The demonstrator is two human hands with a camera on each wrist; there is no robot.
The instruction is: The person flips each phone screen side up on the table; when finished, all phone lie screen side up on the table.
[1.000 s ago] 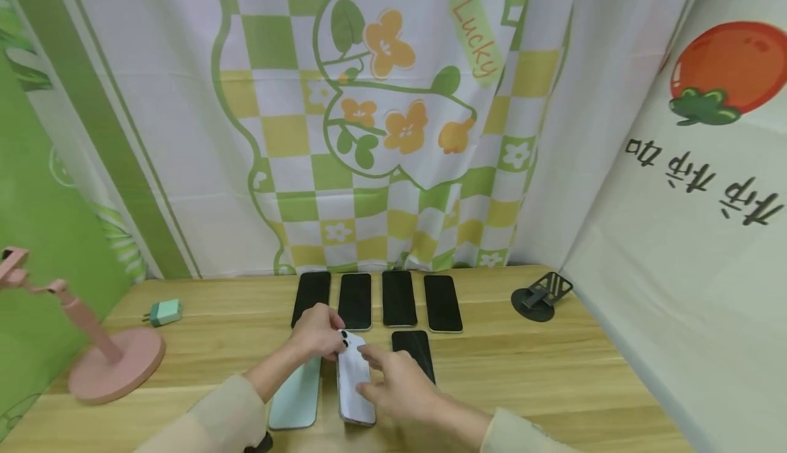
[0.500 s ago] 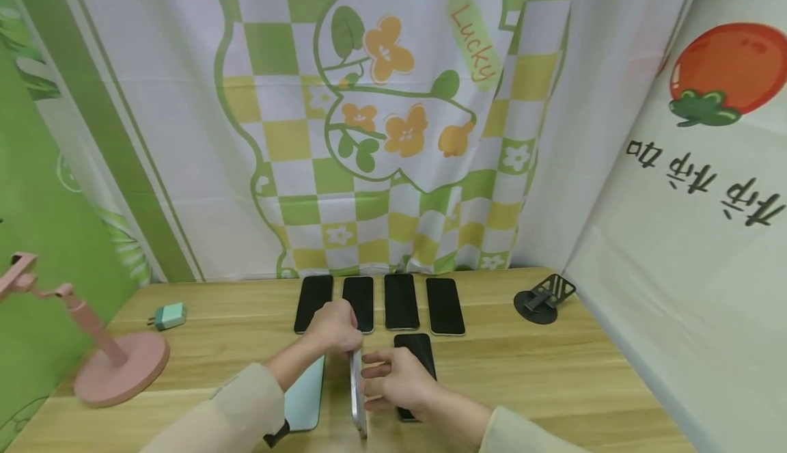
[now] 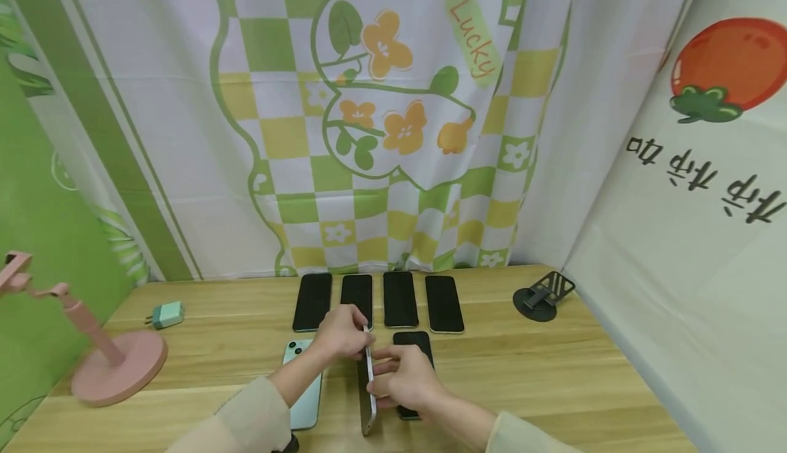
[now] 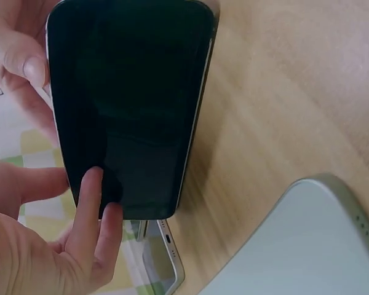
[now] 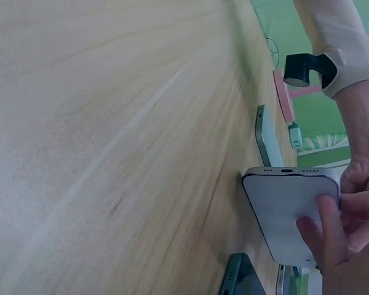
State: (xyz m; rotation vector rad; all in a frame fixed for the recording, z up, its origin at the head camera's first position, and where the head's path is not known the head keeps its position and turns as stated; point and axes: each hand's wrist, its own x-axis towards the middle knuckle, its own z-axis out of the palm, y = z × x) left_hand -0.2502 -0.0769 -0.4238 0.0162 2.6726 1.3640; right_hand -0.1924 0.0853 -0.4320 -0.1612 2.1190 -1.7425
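A smartphone (image 3: 365, 398) with a white back and a dark screen stands tilted up on its long edge at the front middle of the table. My left hand (image 3: 341, 332) pinches its far end; in the left wrist view the fingers lie over the black screen (image 4: 129, 110). From the other side my right hand (image 3: 407, 376) holds it, thumb at the edge and fingertips against the white back (image 5: 283, 203). Just left lies a pale mint phone (image 3: 305, 398), back up with its cameras at the far end. A black phone (image 3: 413, 341) is partly hidden under the right hand.
Toward the back, several dark-screened phones lie in a row, such as the rightmost phone (image 3: 444, 303). A black folding stand (image 3: 536, 303) is at right. A mint charger plug (image 3: 168, 315) and a pink lamp-like stand (image 3: 119, 367) are at left. A patterned curtain (image 3: 381, 221) hangs behind.
The white-backed phone has turned from showing its back to standing edge-on, its screen now toward the left. The right hand has closed in from beside it to hold it.
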